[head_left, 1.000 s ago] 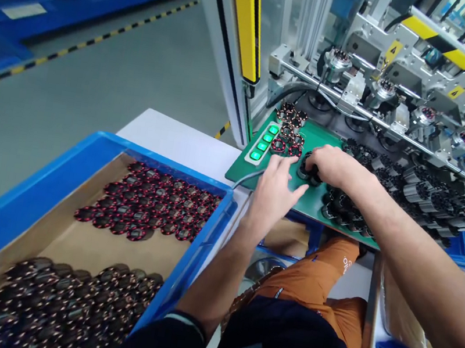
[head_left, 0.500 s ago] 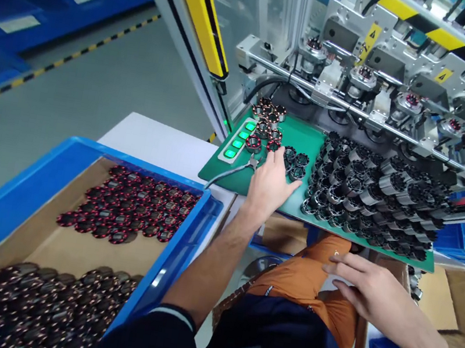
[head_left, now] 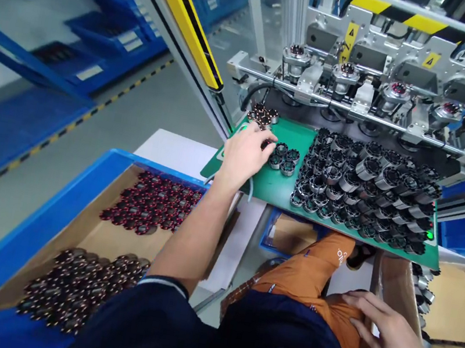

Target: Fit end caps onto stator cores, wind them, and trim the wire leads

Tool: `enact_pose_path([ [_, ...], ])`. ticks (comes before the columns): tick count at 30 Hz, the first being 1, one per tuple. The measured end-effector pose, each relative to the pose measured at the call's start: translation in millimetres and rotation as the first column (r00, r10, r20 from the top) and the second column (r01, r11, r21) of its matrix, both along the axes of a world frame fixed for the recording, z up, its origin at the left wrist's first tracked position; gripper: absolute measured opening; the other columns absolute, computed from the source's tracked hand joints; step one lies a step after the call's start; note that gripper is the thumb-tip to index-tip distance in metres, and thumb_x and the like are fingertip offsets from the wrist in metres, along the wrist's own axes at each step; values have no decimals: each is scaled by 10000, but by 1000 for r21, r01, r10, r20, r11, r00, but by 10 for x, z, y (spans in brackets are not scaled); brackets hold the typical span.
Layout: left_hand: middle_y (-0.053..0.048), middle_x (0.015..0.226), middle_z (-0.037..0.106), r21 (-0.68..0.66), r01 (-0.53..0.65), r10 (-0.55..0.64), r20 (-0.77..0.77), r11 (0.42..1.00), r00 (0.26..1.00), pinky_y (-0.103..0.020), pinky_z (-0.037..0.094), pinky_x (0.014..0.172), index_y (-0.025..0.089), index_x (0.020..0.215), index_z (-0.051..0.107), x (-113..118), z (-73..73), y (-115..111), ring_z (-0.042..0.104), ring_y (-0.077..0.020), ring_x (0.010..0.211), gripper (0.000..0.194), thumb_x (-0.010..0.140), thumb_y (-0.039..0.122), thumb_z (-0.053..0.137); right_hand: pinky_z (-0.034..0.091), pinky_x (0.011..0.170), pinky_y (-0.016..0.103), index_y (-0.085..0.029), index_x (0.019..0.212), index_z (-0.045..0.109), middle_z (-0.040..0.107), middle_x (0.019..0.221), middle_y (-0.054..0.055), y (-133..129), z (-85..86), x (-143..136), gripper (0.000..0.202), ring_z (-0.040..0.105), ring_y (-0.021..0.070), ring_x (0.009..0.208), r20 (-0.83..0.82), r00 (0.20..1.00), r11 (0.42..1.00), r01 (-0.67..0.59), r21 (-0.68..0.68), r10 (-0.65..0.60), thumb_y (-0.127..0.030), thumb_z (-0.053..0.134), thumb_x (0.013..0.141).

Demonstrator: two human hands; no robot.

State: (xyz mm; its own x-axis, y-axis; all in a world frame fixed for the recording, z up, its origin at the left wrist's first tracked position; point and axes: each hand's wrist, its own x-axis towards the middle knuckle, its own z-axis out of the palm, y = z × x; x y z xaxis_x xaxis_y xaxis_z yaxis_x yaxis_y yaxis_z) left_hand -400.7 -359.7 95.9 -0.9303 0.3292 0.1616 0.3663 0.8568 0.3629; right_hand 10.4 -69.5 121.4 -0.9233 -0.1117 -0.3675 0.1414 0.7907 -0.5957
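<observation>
My left hand [head_left: 245, 151] reaches over the left part of the green board [head_left: 274, 189], its fingers curled round a dark ring-shaped part [head_left: 267, 143]. Just beyond it sits a cluster of copper-wound rings [head_left: 263, 115]. Right of the hand stand several dark unwound rings [head_left: 284, 159], and farther right are stacked rows of metal rings [head_left: 349, 178]. My right hand [head_left: 383, 324] hangs low over the orange trousers, fingers apart, with nothing in it. The pliers are mostly hidden by my left hand; a grey handle [head_left: 250, 190] shows below it.
A blue bin [head_left: 129, 156] at the left holds red-and-black wound rings [head_left: 152, 202] and copper-wound rings [head_left: 82, 285]. Behind the board is a machine [head_left: 360, 94] with several ring holders. A lined box [head_left: 459, 304] stands at the right, and a yellow post [head_left: 190, 20] rises left of the machine.
My left hand has shifted left and now covers most of the green-lit panel and the pliers. My right hand has dropped lower, nearer the trousers. The camera view has shifted.
</observation>
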Motion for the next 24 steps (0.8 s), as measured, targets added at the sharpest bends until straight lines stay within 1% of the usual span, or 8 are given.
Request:
enact_pose_path([
  [3, -143, 1321, 735, -52, 20, -18, 40, 998, 999, -555, 627, 1016, 291, 1282, 867, -142, -66, -22, 743, -390, 1198, 291, 1092, 397, 675, 738, 1156, 461, -344, 1492, 822, 843, 1454, 96, 44, -101, 103, 450, 873, 280, 1314, 13, 1000, 1000, 16, -14, -16, -237, 561, 1142],
  [6, -149, 1324, 721, -64, 22, -19, 35, 998, 999, -563, 633, 1051, 278, 1303, 851, -163, -110, -82, 730, -399, 1257, 293, 1084, 380, 685, 737, 1168, 481, -365, 1484, 821, 839, 1462, 87, 59, -166, 187, 427, 865, 291, 1335, -19, 998, 997, 63, -36, -64, -277, 565, 1154],
  [8, -163, 1399, 697, -53, 27, -27, 6, 998, 1000, -550, 628, 1102, 266, 1372, 825, -106, -101, -111, 707, -396, 1350, 332, 1102, 354, 653, 751, 1141, 482, -373, 1458, 830, 849, 1439, 80, 55, -175, 220, 405, 871, 297, 1320, -20, 996, 995, 92, -42, -92, -305, 567, 1157],
  [10, -174, 1434, 681, 13, 60, -60, -28, 998, 998, -514, 619, 1145, 234, 1466, 773, 3, -73, -103, 720, -360, 1344, 388, 1123, 329, 616, 763, 1109, 460, -370, 1437, 840, 862, 1413, 73, 45, -168, 233, 398, 880, 296, 1301, 5, 995, 994, 97, -45, -97, -304, 580, 1142],
  [13, -184, 1455, 684, 69, 118, -119, -2, 991, 993, -501, 623, 1170, 188, 1575, 689, 210, -49, -17, 761, -351, 1270, 575, 1057, 417, 791, 766, 1090, 430, -369, 1443, 843, 873, 1391, 71, 19, -166, 234, 428, 887, 291, 1286, 24, 995, 994, 99, -41, -98, -276, 588, 1111],
  [16, -235, 1566, 644, -21, 74, -72, 92, 997, 993, -551, 623, 1189, 166, 1677, 599, 349, -82, 105, 745, -445, 1370, 900, 917, 470, 973, 771, 1072, 425, -368, 1443, 847, 878, 1374, 79, -17, -180, 215, 428, 893, 297, 1267, 26, 994, 994, 106, -34, -105, -291, 579, 1119],
  [19, -274, 1575, 658, -44, 20, -13, 159, 999, 987, -559, 608, 1228, 110, 1670, 572, 339, -157, 201, 736, -466, 1417, 895, 940, 451, 962, 766, 1078, 421, -347, 1445, 846, 868, 1396, 96, -48, -188, 179, 415, 889, 294, 1277, 28, 995, 995, 94, -30, -93, -309, 563, 1142],
  [24, -259, 1610, 685, -2, -9, 9, 252, 1000, 968, -485, 520, 1361, 81, 1623, 603, 182, -234, 276, 666, -414, 1547, 913, 908, 470, 1016, 748, 1095, 380, -305, 1459, 834, 855, 1415, 116, -49, -230, 164, 410, 881, 269, 1288, 6, 999, 998, 52, -36, -52, -303, 559, 1156],
])
